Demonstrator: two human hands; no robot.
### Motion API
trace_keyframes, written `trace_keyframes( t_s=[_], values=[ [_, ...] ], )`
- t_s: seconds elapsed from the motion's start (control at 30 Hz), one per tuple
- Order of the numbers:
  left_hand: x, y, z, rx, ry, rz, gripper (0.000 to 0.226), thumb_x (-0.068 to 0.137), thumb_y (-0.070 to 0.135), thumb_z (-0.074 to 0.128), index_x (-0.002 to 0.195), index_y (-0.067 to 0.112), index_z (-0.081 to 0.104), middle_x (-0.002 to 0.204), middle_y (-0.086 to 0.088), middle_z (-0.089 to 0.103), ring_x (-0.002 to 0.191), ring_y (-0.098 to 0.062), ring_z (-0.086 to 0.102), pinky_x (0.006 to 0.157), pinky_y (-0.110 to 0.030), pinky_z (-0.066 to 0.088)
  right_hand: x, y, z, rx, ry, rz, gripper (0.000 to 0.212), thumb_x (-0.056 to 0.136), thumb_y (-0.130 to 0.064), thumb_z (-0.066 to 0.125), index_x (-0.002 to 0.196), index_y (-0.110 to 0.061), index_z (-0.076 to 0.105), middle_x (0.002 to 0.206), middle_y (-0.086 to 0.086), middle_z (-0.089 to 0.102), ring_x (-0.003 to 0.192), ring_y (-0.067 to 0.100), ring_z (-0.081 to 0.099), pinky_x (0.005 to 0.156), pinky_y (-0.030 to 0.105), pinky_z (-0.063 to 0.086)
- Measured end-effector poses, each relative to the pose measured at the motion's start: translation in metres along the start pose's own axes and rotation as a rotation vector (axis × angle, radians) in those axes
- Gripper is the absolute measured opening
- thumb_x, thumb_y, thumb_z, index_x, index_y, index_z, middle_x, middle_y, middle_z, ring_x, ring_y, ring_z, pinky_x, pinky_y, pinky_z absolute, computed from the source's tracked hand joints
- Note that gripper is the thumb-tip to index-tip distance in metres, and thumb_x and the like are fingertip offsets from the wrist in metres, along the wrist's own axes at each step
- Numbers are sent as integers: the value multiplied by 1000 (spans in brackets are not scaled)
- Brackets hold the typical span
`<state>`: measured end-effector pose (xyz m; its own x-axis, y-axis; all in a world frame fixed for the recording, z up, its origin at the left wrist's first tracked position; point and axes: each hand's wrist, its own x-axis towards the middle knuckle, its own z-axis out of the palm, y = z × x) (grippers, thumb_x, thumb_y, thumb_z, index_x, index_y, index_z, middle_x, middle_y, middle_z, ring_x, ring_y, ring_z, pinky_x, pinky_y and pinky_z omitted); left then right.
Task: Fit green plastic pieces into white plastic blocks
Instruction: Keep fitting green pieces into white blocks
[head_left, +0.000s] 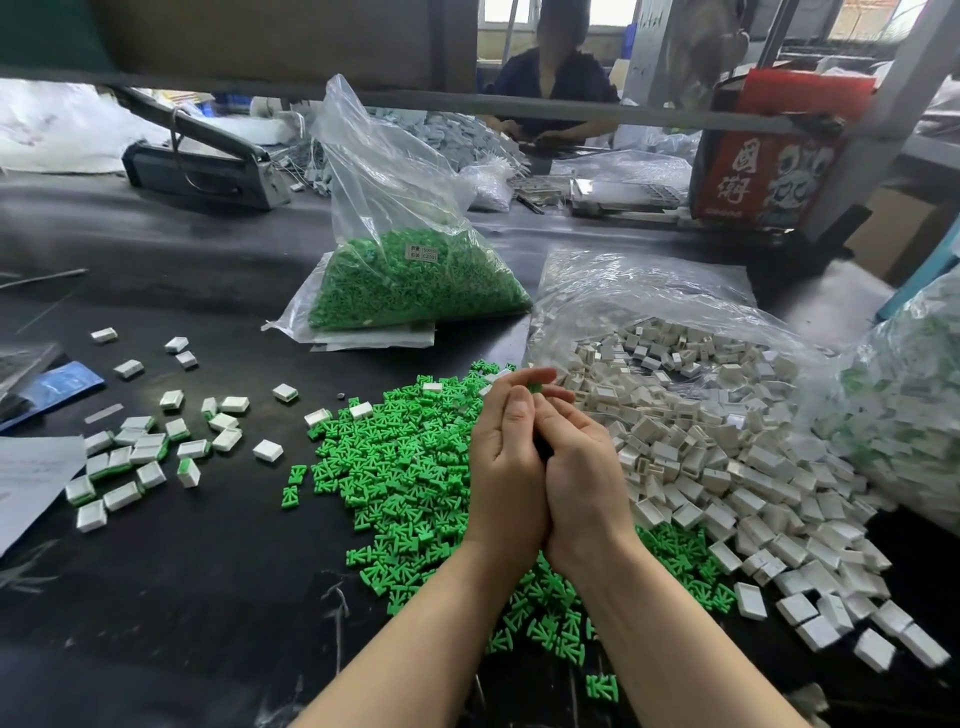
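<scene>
Hands: left hand and right hand are pressing together, fingertips pinching a green piece.
Block: probably hiding between the palms.
Advice: squaring piece to slot before pushing.
Stock: green pile lying beneath.

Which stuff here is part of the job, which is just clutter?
Job: hands pinching a green piece; loose green pile; white blocks; finished blocks; green bag.
Clutter: red bag; paper; blue packet.
</scene>
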<state>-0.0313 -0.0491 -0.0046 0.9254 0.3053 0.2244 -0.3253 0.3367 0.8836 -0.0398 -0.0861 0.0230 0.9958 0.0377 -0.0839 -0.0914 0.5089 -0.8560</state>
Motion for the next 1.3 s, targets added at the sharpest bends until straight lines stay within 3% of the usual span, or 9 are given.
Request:
trace_keyframes(
  t_s=[0.17, 0.27, 0.43, 0.63, 0.83, 0.93, 1.03, 1.2, 1.3],
  values=[
    [-1, 1, -1, -8, -23, 24, 33, 104, 3, 34, 108, 13, 65, 98, -13, 70, 92, -21, 68, 78, -24, 54, 0, -2, -1, -7, -44, -25, 46, 102, -4, 44, 66, -13, 71, 73, 5, 68, 74, 11, 67, 66, 17, 54],
    [-2, 3, 0, -11, -33, 30, 35, 104, 5, 33, 113, 18, 64, 99, -13, 69, 91, -18, 68, 78, -23, 54, 0, -4, -3, -21, -73, -51, 35, 102, -3, 42, 76, -7, 65, 75, 6, 65, 73, 11, 66, 66, 17, 54],
    [-2, 2, 0, 20, 5, 48, 26, 103, 0, 34, 99, 1, 60, 98, -22, 67, 86, -20, 66, 77, -23, 53, -3, 1, -3, 29, -113, -45, 32, 101, -2, 41, 81, -9, 65, 78, 6, 64, 76, 12, 64, 67, 15, 54],
    [-1, -1, 0, 87, 0, 65, 28, 101, -5, 36, 90, 0, 60, 75, 3, 67, 71, -3, 64, 65, -13, 50, -1, 4, -14, -190, -212, -132, 23, 101, -14, 46, 87, -28, 56, 82, -11, 59, 72, -3, 59, 66, 9, 50],
    [2, -8, -1, 131, 9, 41, 35, 101, -5, 37, 84, 13, 62, 70, 13, 67, 71, 0, 63, 65, -11, 48, 1, 6, -16, -186, -238, -117, 21, 101, -17, 44, 88, -28, 56, 83, -10, 57, 74, -1, 57, 69, 11, 49],
    [5, -12, 0, 86, 0, -46, 32, 103, -1, 37, 84, 11, 61, 68, 12, 63, 75, -9, 60, 66, -13, 47, 0, 6, -16, -163, -258, -109, 19, 101, -18, 43, 88, -28, 53, 83, -9, 54, 74, 1, 55, 70, 13, 48],
    [5, -12, -1, 109, 2, -9, 32, 102, -2, 38, 83, 10, 61, 68, 10, 64, 72, -5, 62, 65, -14, 48, 1, 6, -16, -140, -261, -86, 22, 101, -17, 43, 85, -29, 53, 81, -11, 54, 70, -1, 56, 65, 9, 49],
    [6, -8, -9, -24, -48, -41, 28, 100, 9, 39, 94, 4, 66, 92, -11, 73, 88, -20, 70, 77, -24, 55, 5, 11, -12, -96, -100, -30, 34, 103, -9, 42, 81, -14, 68, 78, 3, 69, 79, 11, 67, 67, 17, 53],
    [10, -2, -21, -138, -111, -114, 38, 93, 23, 38, 113, 8, 66, 110, -18, 71, 105, -30, 68, 84, -31, 55, 9, 10, -14, -359, -137, -105, 25, 101, -9, 48, 88, -9, 69, 86, 13, 73, 86, 19, 70, 72, 28, 53]
  ],
)
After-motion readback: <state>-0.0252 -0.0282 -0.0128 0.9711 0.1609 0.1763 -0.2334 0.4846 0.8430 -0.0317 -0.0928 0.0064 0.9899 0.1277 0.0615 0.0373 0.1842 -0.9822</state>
